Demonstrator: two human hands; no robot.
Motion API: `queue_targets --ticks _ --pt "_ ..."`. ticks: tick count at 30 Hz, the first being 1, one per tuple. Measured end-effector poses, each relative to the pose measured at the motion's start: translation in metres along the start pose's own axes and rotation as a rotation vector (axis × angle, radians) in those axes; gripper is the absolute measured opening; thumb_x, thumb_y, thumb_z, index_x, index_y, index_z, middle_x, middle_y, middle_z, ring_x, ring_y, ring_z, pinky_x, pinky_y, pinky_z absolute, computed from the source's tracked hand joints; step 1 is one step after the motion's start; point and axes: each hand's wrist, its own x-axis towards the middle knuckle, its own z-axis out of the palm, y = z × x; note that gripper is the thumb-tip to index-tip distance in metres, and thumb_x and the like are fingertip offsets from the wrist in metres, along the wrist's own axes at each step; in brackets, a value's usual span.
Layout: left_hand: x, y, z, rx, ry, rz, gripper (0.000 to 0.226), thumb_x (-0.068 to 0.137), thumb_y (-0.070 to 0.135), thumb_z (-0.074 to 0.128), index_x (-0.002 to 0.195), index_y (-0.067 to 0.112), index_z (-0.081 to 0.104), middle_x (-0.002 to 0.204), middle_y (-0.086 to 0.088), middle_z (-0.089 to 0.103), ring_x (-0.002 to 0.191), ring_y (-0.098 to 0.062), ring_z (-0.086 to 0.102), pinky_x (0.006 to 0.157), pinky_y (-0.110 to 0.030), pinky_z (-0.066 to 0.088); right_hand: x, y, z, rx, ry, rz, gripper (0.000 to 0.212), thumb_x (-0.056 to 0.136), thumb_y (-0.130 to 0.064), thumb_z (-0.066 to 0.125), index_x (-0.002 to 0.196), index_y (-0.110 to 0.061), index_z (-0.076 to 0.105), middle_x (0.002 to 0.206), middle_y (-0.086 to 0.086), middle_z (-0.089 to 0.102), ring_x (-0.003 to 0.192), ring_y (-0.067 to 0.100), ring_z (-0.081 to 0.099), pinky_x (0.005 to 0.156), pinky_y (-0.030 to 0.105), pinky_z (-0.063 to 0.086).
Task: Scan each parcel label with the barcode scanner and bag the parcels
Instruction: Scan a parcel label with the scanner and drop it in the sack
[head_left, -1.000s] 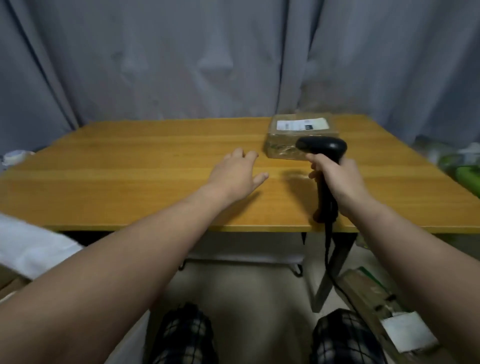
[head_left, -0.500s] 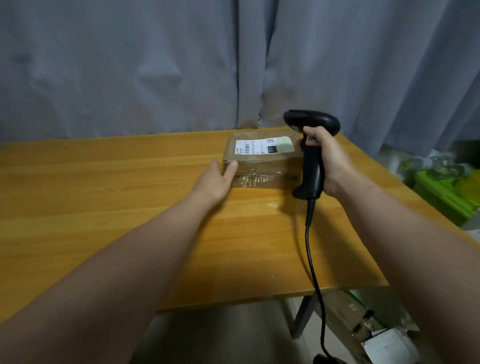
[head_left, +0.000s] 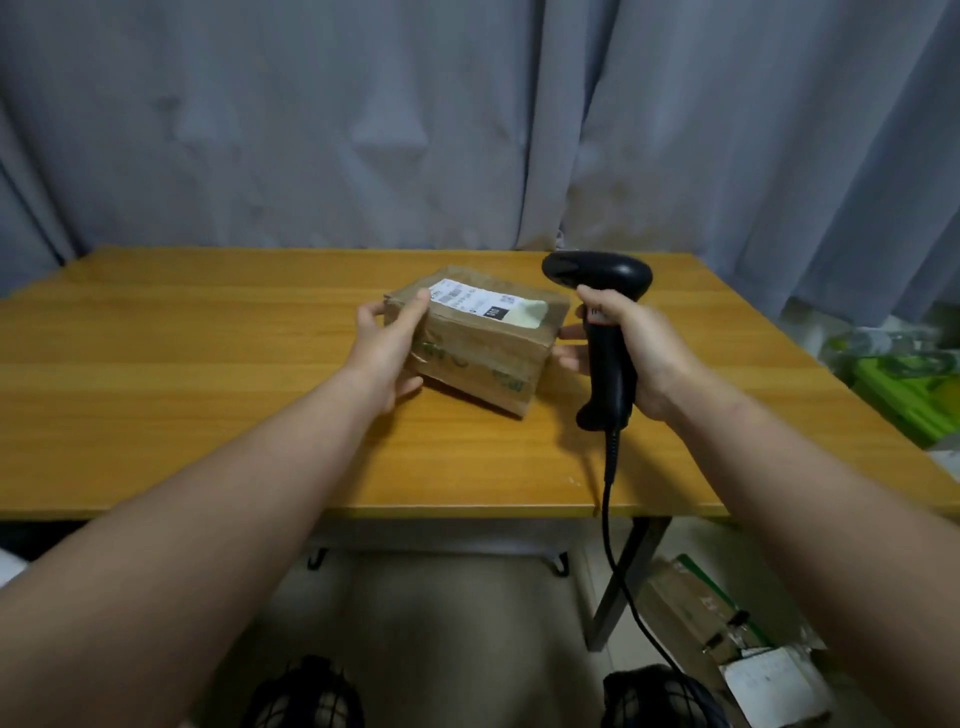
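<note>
A brown cardboard parcel (head_left: 480, 351) sits tilted on the wooden table (head_left: 208, 415), its white label (head_left: 485, 303) facing up. My left hand (head_left: 387, 345) grips the parcel's left end, thumb on the top edge beside the label. My right hand (head_left: 636, 353) holds a black barcode scanner (head_left: 602, 332) upright by its handle, just right of the parcel. The scanner's head points left above the parcel's right end. Its black cable (head_left: 610, 519) hangs over the table's front edge.
Grey curtains (head_left: 467, 119) hang behind the table. On the floor at the right lie cardboard parcels (head_left: 727, 623) and a white packet (head_left: 774, 686). Green items (head_left: 909, 379) lie beyond the table's right edge. My knees show at the bottom.
My left hand went from touching the parcel's side to gripping it, and the parcel has been pulled nearer and turned at an angle. The scanner stays in my right hand beside it.
</note>
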Motion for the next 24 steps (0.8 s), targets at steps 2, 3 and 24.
queue_targets --ticks 2,3,24 --pt "-0.014 0.004 -0.02 -0.002 0.041 0.029 0.058 0.071 0.055 0.073 0.115 0.044 0.036 0.131 -0.008 0.044 0.111 -0.032 0.054 0.053 -0.029 0.054 -0.022 0.01 0.01 0.026 -0.077 0.006 0.046 0.089 -0.032 0.067 0.122 -0.002 0.056 0.113 0.02 0.066 0.086 0.029 0.071 0.074 0.033 0.06" --pt "-0.02 0.005 -0.031 0.003 0.059 0.051 0.06 0.065 0.052 0.074 0.112 0.046 0.037 0.131 -0.009 0.044 0.111 -0.032 0.053 0.048 -0.028 0.052 -0.034 0.014 0.016 0.03 -0.123 0.009 0.042 0.09 -0.03 0.066 0.12 -0.002 0.057 0.111 0.02 0.066 0.085 0.03 0.07 0.073 0.033 0.06" --pt "-0.112 0.018 -0.088 0.263 -0.162 0.495 0.098 0.081 0.014 0.074 0.154 0.028 0.01 0.152 -0.005 0.033 0.137 -0.021 0.035 0.105 -0.035 0.039 -0.124 0.083 0.055 -0.184 0.048 -0.456 0.028 0.089 -0.011 0.065 0.064 -0.002 0.057 0.053 0.021 0.052 0.039 0.019 0.054 0.045 0.027 0.047"
